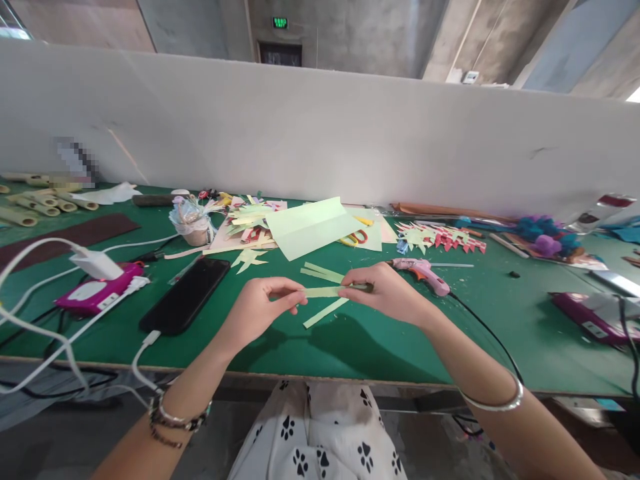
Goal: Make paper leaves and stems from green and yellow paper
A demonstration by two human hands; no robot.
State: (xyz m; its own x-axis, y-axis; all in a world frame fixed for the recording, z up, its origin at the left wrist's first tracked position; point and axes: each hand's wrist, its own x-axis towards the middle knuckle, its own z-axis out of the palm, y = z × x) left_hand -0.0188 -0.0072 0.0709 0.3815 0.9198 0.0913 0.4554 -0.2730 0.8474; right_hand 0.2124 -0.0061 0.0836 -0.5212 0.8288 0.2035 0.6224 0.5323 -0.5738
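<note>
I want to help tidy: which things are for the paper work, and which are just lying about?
Belongs, it seems: green strip, held by left hand and right hand; loose strips; green sheet; perhaps glue gun.

Probably just lying about: black phone; purple power strip; hollow tubes.

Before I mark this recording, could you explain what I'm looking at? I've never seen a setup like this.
There's no machine here: these are a person's own bare left hand and right hand. The single picture comes from a camera worn on their head, looking forward and down. Both hands hold a pale green strip between their fingers. Similar loose strips lie on the green table. Beyond them is a large pale green sheet; a pink glue gun lies on the right, and a black phone on the left.
</note>
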